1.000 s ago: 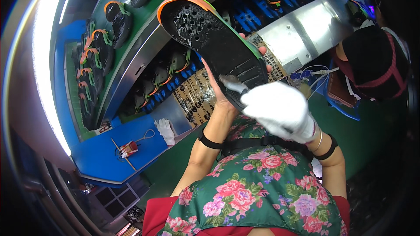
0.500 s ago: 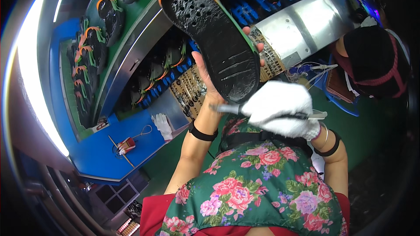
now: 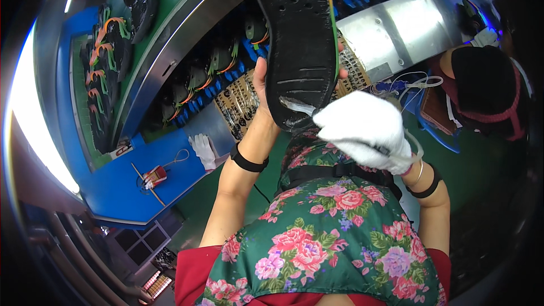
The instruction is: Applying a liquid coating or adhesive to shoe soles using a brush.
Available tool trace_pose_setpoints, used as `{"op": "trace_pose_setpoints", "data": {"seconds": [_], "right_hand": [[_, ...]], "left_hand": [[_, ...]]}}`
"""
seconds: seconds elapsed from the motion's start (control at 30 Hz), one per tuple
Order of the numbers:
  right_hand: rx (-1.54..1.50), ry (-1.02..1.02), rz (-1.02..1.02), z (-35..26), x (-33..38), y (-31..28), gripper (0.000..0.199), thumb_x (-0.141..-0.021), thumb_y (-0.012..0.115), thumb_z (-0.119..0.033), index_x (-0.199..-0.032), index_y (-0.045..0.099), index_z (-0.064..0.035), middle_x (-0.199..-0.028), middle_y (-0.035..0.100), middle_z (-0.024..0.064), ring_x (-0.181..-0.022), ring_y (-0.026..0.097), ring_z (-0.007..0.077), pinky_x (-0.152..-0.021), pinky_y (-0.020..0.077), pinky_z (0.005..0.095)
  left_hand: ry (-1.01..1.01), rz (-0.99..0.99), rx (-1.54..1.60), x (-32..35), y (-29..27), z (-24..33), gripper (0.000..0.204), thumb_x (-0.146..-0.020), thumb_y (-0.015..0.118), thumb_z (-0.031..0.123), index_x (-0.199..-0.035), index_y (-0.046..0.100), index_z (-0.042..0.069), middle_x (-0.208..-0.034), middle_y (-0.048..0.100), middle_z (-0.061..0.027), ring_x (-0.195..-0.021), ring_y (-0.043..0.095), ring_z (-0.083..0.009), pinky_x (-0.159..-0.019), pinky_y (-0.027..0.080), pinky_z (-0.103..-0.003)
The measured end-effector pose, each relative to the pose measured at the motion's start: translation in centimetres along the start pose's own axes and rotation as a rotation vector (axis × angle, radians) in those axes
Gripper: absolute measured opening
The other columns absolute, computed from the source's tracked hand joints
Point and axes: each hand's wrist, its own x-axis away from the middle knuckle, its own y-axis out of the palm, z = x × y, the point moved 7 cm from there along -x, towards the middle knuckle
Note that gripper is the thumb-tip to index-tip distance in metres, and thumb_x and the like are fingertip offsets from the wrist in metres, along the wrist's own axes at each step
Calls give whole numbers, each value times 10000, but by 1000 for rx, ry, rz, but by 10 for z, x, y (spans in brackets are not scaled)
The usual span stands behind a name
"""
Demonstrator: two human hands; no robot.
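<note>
My bare left hand (image 3: pixel 264 92) grips a large black shoe sole (image 3: pixel 297 51) from beneath. The thumb lies along its left edge and fingertips show at its right edge. Orange and green trim runs along the sole's right rim; its top end runs out of view. In a white knit glove, my right hand (image 3: pixel 362 130) is closed round a brush (image 3: pixel 303 107). Its whitish tip lies on the rounded near end of the sole, below several raised lines. Wet, shiny marks show there. A pale tube or handle end curves out behind the glove.
At the left, a green conveyor (image 3: pixel 164 20) carries several soles with orange and green trim. A rack of shoes (image 3: pixel 224 59) stands behind my left hand. A white glove (image 3: pixel 202 150) and red container (image 3: pixel 153 177) lie on a blue table (image 3: pixel 122 195). Another person (image 3: pixel 479 88) is at the right.
The brush has moved from below the sole onto its near end. The sole is turned more upright and sits higher in view. My left hand still holds it.
</note>
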Motion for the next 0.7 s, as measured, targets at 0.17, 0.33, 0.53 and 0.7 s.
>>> {"op": "trace_pose_setpoints", "data": {"seconds": [0.17,0.33,0.53,0.7], "right_hand": [[-130,-16,-93,-14,2,17,283,-769,864,-40,-1037,834,-129,-1052,817,79,-953,781,277,-830,617,367],[-261,140,-34,4,-1,-7,164,-776,864,-23,-927,831,-78,-981,814,107,-914,787,271,-825,616,377],[104,-140,-145,-18,3,10,249,-879,788,-64,-1127,805,-77,-1118,803,116,-989,775,286,-899,623,411],[-238,11,-155,-15,-1,0,232,-741,845,-24,-953,844,-119,-1004,816,98,-945,785,286,-819,622,396]], "left_hand": [[-16,83,-114,2,-12,5,1275,-793,706,833,-1667,269,14,-1609,396,-297,-1245,597,-466,-1038,554,-552],[-97,273,-238,14,-27,6,1262,-753,756,796,-1651,332,17,-1622,406,-310,-1314,597,-448,-1112,514,-555],[-202,189,72,14,-25,16,768,-898,714,434,-1477,571,-51,-1435,645,-259,-1276,675,-385,-1153,515,-495],[-246,143,90,15,-18,17,712,-872,739,355,-1432,612,-68,-1365,689,-262,-1217,708,-376,-1121,542,-481]]}}
